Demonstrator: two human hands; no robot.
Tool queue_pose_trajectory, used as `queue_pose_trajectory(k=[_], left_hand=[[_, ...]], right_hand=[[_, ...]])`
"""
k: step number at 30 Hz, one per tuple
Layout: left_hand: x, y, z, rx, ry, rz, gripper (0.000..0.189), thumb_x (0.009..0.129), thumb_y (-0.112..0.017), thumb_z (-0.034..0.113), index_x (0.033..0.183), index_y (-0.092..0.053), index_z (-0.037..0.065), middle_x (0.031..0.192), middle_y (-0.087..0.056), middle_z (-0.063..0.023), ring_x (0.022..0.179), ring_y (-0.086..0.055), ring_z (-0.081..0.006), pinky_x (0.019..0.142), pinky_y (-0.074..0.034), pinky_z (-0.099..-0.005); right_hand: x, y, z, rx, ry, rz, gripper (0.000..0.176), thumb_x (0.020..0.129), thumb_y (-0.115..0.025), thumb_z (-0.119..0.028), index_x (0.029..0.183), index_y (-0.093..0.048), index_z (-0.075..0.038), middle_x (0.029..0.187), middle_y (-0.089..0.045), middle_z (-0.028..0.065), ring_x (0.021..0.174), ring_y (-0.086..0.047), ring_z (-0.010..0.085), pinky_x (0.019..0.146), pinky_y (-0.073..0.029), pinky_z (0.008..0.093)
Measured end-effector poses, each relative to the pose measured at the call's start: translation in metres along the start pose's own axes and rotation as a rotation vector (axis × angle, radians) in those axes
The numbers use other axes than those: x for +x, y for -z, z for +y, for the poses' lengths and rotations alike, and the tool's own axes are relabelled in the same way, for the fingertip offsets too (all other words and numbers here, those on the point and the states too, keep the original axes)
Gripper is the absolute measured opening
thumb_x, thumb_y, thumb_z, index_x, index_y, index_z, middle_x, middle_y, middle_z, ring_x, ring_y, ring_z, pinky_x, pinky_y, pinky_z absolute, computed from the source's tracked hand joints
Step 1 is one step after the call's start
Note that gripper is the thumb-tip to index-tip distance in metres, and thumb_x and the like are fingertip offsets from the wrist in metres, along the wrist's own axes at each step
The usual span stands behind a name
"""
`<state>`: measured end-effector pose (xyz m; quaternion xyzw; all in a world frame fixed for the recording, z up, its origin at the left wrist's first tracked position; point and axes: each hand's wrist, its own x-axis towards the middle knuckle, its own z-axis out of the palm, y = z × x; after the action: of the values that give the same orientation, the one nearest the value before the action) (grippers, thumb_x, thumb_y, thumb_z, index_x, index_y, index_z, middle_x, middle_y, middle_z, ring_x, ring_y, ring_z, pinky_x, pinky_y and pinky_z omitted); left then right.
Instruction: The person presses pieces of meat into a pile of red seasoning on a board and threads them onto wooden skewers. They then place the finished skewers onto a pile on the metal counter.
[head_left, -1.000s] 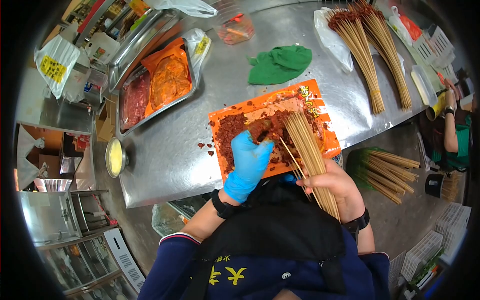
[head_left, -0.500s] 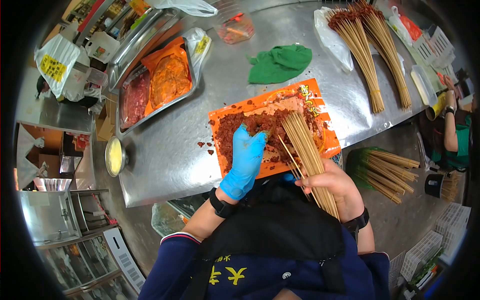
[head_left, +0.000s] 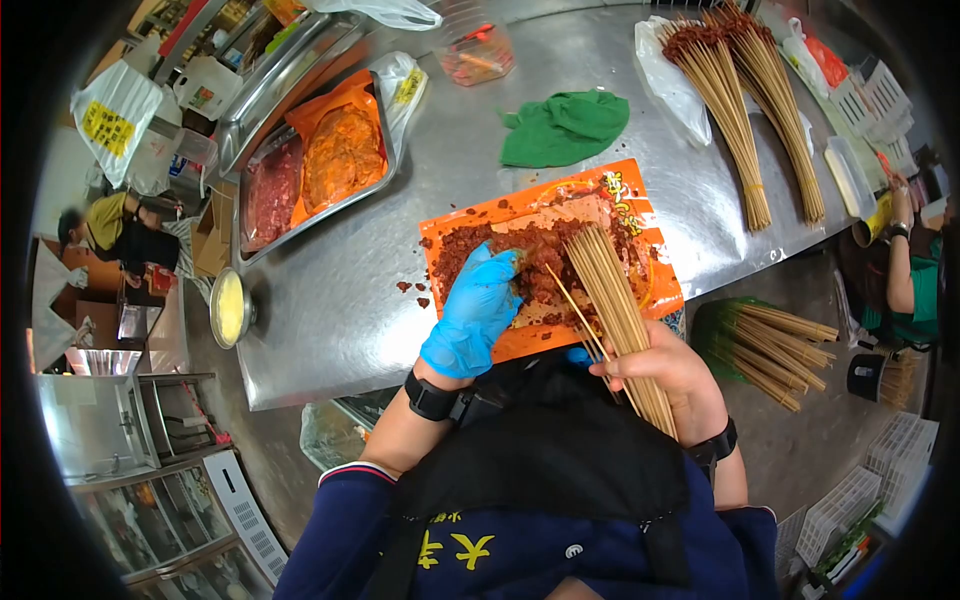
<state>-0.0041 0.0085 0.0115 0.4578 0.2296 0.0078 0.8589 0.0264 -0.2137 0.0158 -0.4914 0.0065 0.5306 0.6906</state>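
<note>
My left hand [head_left: 472, 312], in a blue glove, has its fingers bent together at a clump of red-brown seasoned meat pieces [head_left: 463, 245]. Its fingertips are smeared and press into the meat, partly hiding what they grip. The meat is spread over an orange printed plastic sheet [head_left: 507, 345]. My bare right hand [head_left: 675, 372] is wrapped round a thick bundle of bamboo skewers [head_left: 612, 295], which slants over the sheet with its far ends at the meat. A few thin skewers [head_left: 577, 312] stick out separately between the bundle and my left hand.
A green cloth [head_left: 565, 130] lies behind the sheet. Loaded skewer bundles [head_left: 735, 130] rest at the back right. A metal tray [head_left: 390, 165] of meat and a bowl [head_left: 230, 310] of yellow stuff stand left. More skewers [head_left: 775, 345] stand below the table's right edge. Co-workers are at both sides.
My left hand has drawn slightly back and left, its wrist turning, with the fingertips still at the meat. The right hand keeps hold of the skewers. A person has come into view at far left.
</note>
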Motion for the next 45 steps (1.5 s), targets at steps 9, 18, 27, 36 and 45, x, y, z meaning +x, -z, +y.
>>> queue_pose_trajectory(k=[9,18,27,36,45], left_hand=[[0.003,0.005,-0.006,-0.066,0.027,-0.123,0.029,0.089,-0.044,0.012,0.117,-0.047,0.007,0.109,-0.057,-0.0060,0.090,-0.059,-0.0156,0.071,-0.051,-0.0296],[-0.002,-0.009,0.001,-0.110,-0.136,-0.118,0.030,0.088,-0.046,0.008,0.117,-0.046,0.000,0.107,-0.058,-0.0084,0.092,-0.060,-0.0170,0.072,-0.050,-0.0298],[-0.001,-0.012,0.004,0.048,-0.065,-0.163,0.030,0.084,-0.048,0.003,0.114,-0.049,-0.004,0.101,-0.061,-0.0106,0.084,-0.062,-0.0164,0.070,-0.051,-0.0281],[0.000,-0.006,-0.004,-0.044,-0.085,-0.142,0.033,0.087,-0.045,0.006,0.119,-0.047,-0.001,0.110,-0.058,-0.0104,0.097,-0.059,-0.0208,0.083,-0.050,-0.0336],[0.003,-0.011,-0.002,0.159,-0.253,-0.095,0.030,0.085,-0.043,0.003,0.114,-0.050,-0.004,0.103,-0.060,-0.0073,0.092,-0.059,-0.0142,0.078,-0.049,-0.0289]], right_hand=[[-0.004,-0.001,-0.003,0.047,0.030,0.009,0.026,0.064,-0.064,-0.004,0.087,-0.053,-0.001,0.077,-0.053,0.0043,0.058,-0.057,0.0144,0.070,-0.049,0.0292],[-0.003,-0.002,-0.003,0.023,0.014,0.053,0.028,0.063,-0.065,-0.004,0.088,-0.053,-0.001,0.076,-0.053,0.0043,0.061,-0.060,0.0162,0.068,-0.050,0.0280],[-0.004,-0.001,-0.003,0.018,0.026,0.044,0.027,0.063,-0.064,-0.004,0.087,-0.052,0.000,0.076,-0.053,0.0044,0.060,-0.059,0.0159,0.070,-0.050,0.0294],[-0.002,0.002,-0.003,0.003,0.015,0.039,0.027,0.064,-0.064,-0.003,0.088,-0.051,0.000,0.076,-0.052,0.0043,0.057,-0.058,0.0147,0.075,-0.050,0.0307],[0.000,0.004,-0.002,-0.002,0.002,0.035,0.027,0.064,-0.063,-0.002,0.088,-0.052,0.000,0.075,-0.054,0.0057,0.061,-0.060,0.0159,0.066,-0.051,0.0284]])
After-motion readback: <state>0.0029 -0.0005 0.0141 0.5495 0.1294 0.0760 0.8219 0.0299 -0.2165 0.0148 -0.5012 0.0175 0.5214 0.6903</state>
